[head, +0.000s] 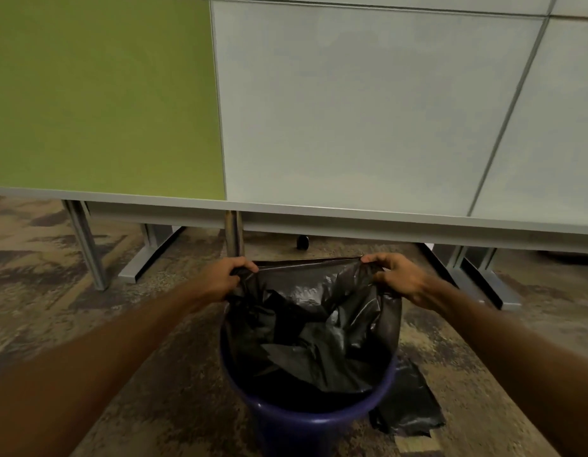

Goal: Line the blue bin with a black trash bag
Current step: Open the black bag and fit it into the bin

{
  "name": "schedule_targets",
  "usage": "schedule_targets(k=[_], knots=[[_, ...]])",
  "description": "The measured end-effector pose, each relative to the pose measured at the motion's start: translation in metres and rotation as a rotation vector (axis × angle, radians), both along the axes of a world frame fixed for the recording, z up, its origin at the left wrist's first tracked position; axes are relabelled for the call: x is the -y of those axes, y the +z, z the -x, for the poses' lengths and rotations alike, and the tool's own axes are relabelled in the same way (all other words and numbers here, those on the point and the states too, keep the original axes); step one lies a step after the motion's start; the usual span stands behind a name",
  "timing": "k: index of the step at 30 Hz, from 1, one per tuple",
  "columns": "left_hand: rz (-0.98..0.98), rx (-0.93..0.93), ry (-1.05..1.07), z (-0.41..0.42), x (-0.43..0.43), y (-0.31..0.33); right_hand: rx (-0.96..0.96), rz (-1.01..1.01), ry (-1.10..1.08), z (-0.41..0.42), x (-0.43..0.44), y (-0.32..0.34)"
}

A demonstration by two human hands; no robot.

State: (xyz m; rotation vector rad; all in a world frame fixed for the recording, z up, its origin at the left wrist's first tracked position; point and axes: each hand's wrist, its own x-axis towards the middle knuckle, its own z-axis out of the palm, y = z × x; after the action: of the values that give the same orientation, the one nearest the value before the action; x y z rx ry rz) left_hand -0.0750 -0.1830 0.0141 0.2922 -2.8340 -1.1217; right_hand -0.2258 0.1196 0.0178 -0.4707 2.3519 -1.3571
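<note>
With our left hand and right hand clenching the black trash bag mouth taut above the blue bin, we judge folding it over the rim comes next.

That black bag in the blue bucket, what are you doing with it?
A person is putting a black trash bag into a blue bin on the carpet. The left hand and the right hand each pinch the far edge of the bag's mouth and stretch it wide above the bin. Most of the bag hangs crumpled inside. The near rim of the bin is still bare, so the bag is not folded over it yet. Another black bag lies on the floor beside the bin.
</note>
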Motion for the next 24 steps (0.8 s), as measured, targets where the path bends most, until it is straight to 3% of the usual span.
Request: schedule_targets(k=[13, 24], knots=[[-0.135, 0.182, 0.156, 0.047, 0.005, -0.039, 0.060, 0.016, -0.163, 0.049, 0.047, -0.056], [-0.261, 0.216, 0.273, 0.053, 0.001, -0.053, 0.077, -0.192, -0.105, 0.058, 0.043, -0.067]])
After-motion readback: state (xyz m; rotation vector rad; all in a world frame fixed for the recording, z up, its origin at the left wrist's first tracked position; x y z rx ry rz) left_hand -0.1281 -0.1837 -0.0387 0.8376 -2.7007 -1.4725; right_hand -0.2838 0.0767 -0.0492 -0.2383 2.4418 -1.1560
